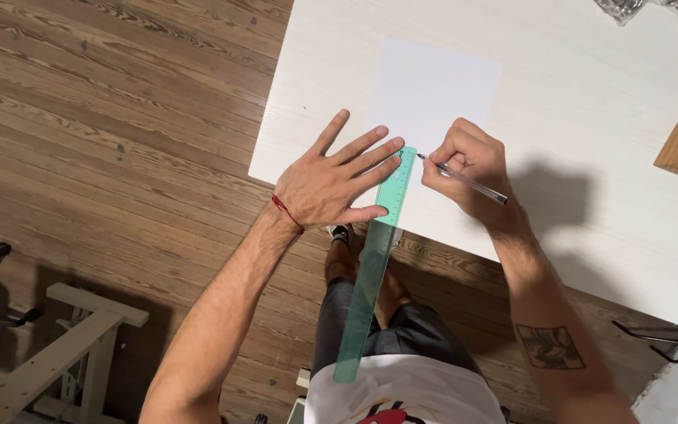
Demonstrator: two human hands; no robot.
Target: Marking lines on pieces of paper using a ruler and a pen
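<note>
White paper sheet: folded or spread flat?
Spread flat: the white paper sheet lies unfolded on the white table, no creases visible.

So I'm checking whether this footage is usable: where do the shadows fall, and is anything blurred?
Head view: sharp overall; the right hand casts a hard shadow rightwards across the white table; the left hand and green ruler are evenly lit; no glare on the paper.

Left hand (pixel 331 184) lies flat, fingers spread; right hand (pixel 468 161) is curled in a pinching grip

Home workshop: wood floor (pixel 119 118), white worktable (pixel 590 118), sawhorse (pixel 80 338).
</note>
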